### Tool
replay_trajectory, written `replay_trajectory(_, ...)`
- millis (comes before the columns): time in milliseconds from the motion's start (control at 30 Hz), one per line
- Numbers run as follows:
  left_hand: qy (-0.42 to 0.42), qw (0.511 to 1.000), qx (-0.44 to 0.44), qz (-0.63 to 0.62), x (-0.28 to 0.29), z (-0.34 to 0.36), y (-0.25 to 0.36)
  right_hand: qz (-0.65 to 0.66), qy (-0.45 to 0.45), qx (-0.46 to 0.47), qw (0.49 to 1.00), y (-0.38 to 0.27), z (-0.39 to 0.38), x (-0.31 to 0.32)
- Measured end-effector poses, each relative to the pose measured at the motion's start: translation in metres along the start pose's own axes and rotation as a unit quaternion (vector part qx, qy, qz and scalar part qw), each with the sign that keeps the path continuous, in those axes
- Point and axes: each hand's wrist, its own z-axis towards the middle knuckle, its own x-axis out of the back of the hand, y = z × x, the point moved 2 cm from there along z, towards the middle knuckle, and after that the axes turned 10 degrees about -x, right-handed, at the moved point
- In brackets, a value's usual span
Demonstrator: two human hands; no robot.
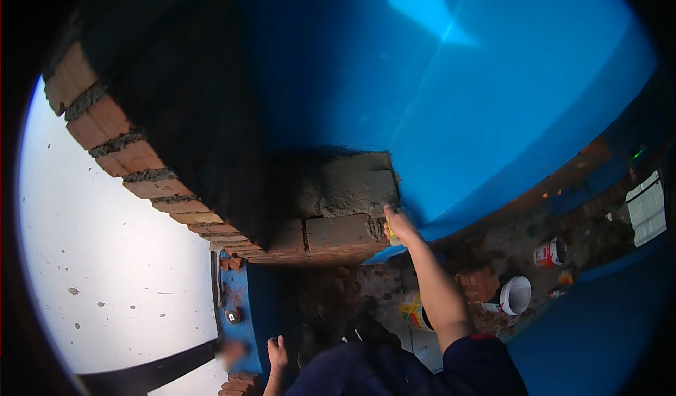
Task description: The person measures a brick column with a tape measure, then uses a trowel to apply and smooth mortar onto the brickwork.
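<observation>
My right hand (396,223) is closed on a yellow-green handled tool (391,233) at the right end of a brick ledge (324,234), beside the blue wall (479,100). The tool's working end is hidden or too dark to make out. Rough grey mortar (345,192) covers the top of the ledge. My left hand (277,354) hangs low near the bottom edge, fingers apart and slightly curled, with nothing visible in it.
A stepped brick edge (127,142) runs down the left beside a bright white area. Loose bricks (239,385) and a small round object (232,316) lie at lower left. Buckets (516,296) and a cardboard-coloured block (475,283) stand on the rubble-strewn floor at right.
</observation>
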Motion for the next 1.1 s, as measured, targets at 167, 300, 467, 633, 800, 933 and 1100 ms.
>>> replay_trajectory(167, -0.005, 1.0, 0.027, 0.012, -0.001, 0.001, 0.01, 0.111, -0.069, -0.059, 0.99, 0.027, 0.005, 0.01)
replay_trajectory(300, 0.017, 0.996, 0.083, 0.014, 0.002, -0.015, 0.005, 0.176, -0.096, -0.058, 0.978, 0.052, -0.02, 0.0)
replay_trajectory(467, -0.014, 0.992, 0.12, 0.043, -0.002, -0.026, -0.001, 0.247, -0.131, -0.046, 0.959, 0.058, -0.004, -0.036)
replay_trajectory(633, -0.034, 0.985, 0.152, 0.072, 0.009, -0.029, -0.012, 0.183, -0.162, -0.041, 0.969, 0.033, -0.001, -0.102)
replay_trajectory(800, -0.039, 0.986, 0.146, 0.07, 0.004, -0.002, -0.006, -0.094, -0.104, 0.021, 0.99, 0.031, 0.009, -0.078)
replay_trajectory(933, 0.043, 0.995, 0.074, 0.06, 0.005, 0.016, -0.034, -0.196, 0.015, 0.027, 0.98, 0.035, 0.004, -0.022)
replay_trajectory(1100, 0.029, 0.996, 0.08, -0.027, -0.01, 0.018, -0.022, -0.009, 0.013, -0.031, 0.999, 0.041, -0.029, 0.002)
